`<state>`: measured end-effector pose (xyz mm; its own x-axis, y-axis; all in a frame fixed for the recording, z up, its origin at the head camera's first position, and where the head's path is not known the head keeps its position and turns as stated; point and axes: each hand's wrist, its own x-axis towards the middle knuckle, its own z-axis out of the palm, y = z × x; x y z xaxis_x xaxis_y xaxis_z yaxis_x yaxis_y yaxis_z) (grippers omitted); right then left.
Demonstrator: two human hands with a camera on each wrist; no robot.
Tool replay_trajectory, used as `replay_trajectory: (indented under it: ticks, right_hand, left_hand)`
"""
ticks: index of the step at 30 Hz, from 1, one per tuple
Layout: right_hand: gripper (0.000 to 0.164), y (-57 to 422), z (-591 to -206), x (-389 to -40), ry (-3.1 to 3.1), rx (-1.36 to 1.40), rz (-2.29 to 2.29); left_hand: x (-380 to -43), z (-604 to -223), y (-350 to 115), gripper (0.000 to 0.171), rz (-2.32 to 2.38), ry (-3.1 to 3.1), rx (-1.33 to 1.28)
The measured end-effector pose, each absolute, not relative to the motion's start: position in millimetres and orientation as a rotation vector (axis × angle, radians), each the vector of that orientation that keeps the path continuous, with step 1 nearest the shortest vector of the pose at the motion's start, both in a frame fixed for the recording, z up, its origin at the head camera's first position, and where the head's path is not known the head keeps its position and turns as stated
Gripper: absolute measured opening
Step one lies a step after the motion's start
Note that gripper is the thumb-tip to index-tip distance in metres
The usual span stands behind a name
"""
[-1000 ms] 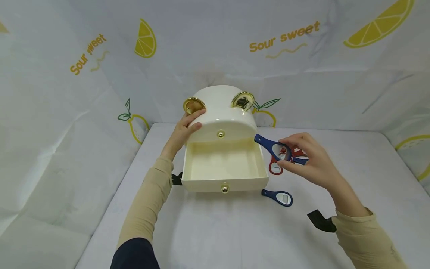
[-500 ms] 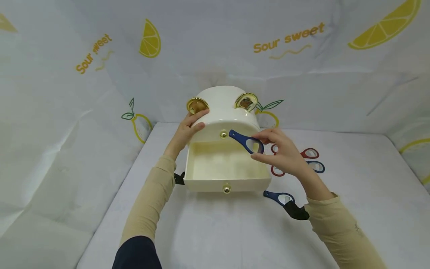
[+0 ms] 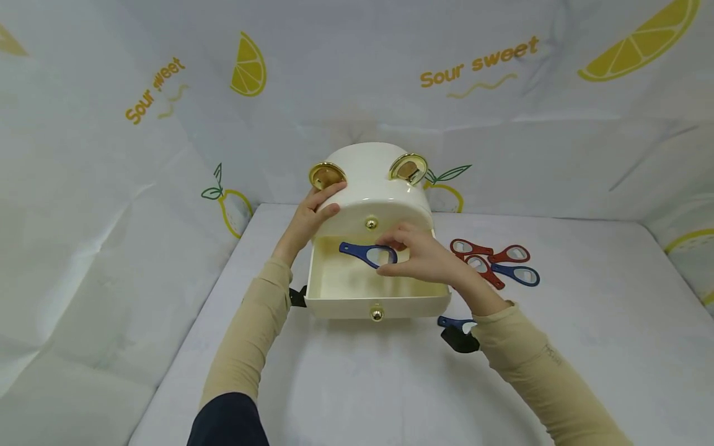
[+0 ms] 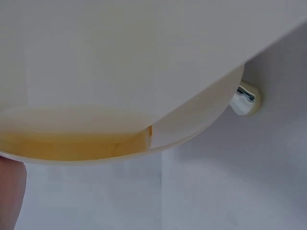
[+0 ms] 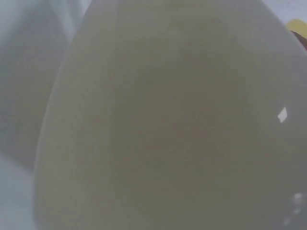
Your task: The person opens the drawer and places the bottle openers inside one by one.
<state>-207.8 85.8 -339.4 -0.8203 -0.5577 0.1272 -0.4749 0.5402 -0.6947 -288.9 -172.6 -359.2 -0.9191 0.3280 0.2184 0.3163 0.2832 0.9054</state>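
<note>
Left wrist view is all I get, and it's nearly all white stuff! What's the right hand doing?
Observer: The right hand is pinching a blue tool, maybe a bottle opener.
Operator: Cool! Are there any other colours lying around?
Observer: Yep, some red tools are lying on the table.
Operator: Is anything shiny up high on the big white thing?
Observer: Yes, two round gold pieces are on the upper part of the white box.

Box [image 3: 370, 162]: smooth, glossy, plastic-looking. Gold discs [image 3: 409, 168] at its 11 and 1 o'clock: polished, metal-looking. Blue opener [image 3: 365, 254]: plastic-looking handle, metal-looking insert. Counter [image 3: 357, 384]: matt, cloth-like cover.
</note>
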Motion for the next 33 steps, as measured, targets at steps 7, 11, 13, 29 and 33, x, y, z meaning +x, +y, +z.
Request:
replay_trajectory:
  ticks: [7, 11, 13, 29, 33]
  right_hand:
    - [0.043, 72, -352, -216, 2.768, -0.978, -0.763]
    - [0.041, 68, -357, -218, 2.77, -0.992, -0.608]
    - [0.04, 68, -358, -218, 2.758, -0.996, -0.574]
    - [0.043, 67, -360, -219, 2.699, -0.845, -0.508]
    - [0.045, 66, -360, -220, 2.68, -0.838, -0.446]
  left_hand:
    - [-275, -346, -170, 0.057, 1.787, 2.476, 0.636]
    - [-268, -340, -169, 0.054, 1.799, 2.476, 0.637]
    - [-266, -339, -169, 0.053, 1.801, 2.474, 0.632]
    - [-289, -361, -172, 0.061, 1.823, 2.464, 0.632]
    - [-286, -357, -171, 0.06, 1.806, 2.483, 0.638]
